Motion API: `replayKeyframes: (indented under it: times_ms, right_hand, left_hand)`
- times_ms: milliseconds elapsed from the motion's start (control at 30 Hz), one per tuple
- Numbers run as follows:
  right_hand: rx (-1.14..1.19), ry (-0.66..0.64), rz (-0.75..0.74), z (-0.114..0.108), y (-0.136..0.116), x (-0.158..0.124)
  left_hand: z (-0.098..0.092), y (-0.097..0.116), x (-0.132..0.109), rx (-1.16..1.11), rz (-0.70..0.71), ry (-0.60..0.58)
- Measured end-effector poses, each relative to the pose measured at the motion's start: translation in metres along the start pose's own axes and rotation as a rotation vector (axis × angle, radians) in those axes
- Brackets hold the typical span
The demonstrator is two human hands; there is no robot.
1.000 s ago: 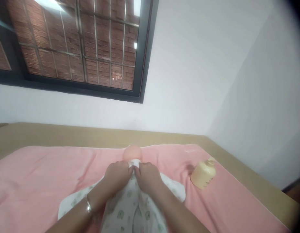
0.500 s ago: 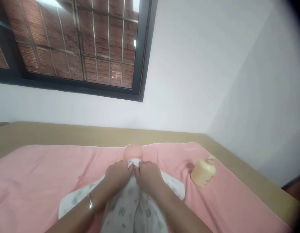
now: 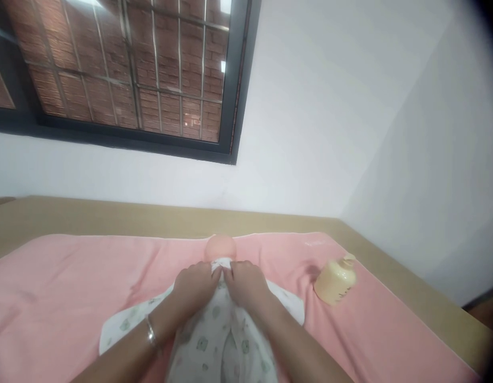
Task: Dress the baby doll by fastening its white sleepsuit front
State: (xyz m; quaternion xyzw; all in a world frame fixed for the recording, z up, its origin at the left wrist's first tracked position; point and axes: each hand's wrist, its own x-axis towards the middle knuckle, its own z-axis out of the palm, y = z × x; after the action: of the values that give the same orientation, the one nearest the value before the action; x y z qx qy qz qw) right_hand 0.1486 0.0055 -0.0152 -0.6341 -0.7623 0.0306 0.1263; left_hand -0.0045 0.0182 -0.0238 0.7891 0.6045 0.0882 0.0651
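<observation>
A white garment with small green prints (image 3: 206,340) lies spread on a pink cloth (image 3: 90,276), its sleeves out to both sides. Just beyond its neckline shows a round, skin-toned head, apparently a doll's (image 3: 220,248). My left hand (image 3: 196,284) is closed on the garment at the neckline, thumb pressed against the fabric. Beside it, almost touching, my right hand (image 3: 248,284) pinches the other side of the same neckline. Most fingertips are hidden under the hands. The garment's front hangs partly parted below them.
A pale yellow bottle (image 3: 335,281) lies tilted on the pink cloth at the right. The cloth covers a tan surface (image 3: 150,218) that reaches a white wall (image 3: 302,133). A dark-framed, barred window (image 3: 150,143) is at the upper left.
Both hands keep their hold at the neckline, with hardly any movement. The whole view has shifted very slightly.
</observation>
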Motion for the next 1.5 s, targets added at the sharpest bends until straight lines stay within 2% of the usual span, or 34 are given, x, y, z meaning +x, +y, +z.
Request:
replayKeyframes:
  times_ms: [133, 233, 300, 400, 500, 633, 900, 1500]
  right_hand:
    - [0.147, -0.129, 0.015, 0.002, 0.01, 0.007]
    - [0.074, -0.048, 0.008, 0.008, 0.011, 0.009]
    - [0.048, -0.002, 0.017, 0.013, 0.01, 0.01]
    - [0.12, -0.037, 0.037, 0.018, 0.013, 0.013]
    - [0.17, -0.058, 0.065, 0.021, 0.018, 0.016]
    - [0.186, -0.008, 0.091, 0.026, 0.021, 0.016]
    - [0.2, 0.047, 0.081, 0.037, 0.026, 0.017]
    - [0.206, 0.037, 0.092, 0.034, 0.025, 0.017]
  left_hand:
    - [0.002, 0.007, 0.0, 0.151, 0.092, 0.036]
    - [0.005, 0.006, 0.001, 0.185, 0.097, 0.072]
    - [0.005, 0.001, 0.003, 0.088, 0.05, 0.05]
    - [0.002, -0.005, 0.006, -0.119, -0.037, -0.024]
    - [0.0, -0.006, 0.008, -0.203, -0.072, -0.064]
    - [0.005, -0.005, 0.01, -0.202, -0.107, -0.023]
    - [0.016, -0.009, 0.013, -0.227, -0.078, 0.04]
    - [0.012, -0.007, 0.012, -0.233, -0.093, 0.02]
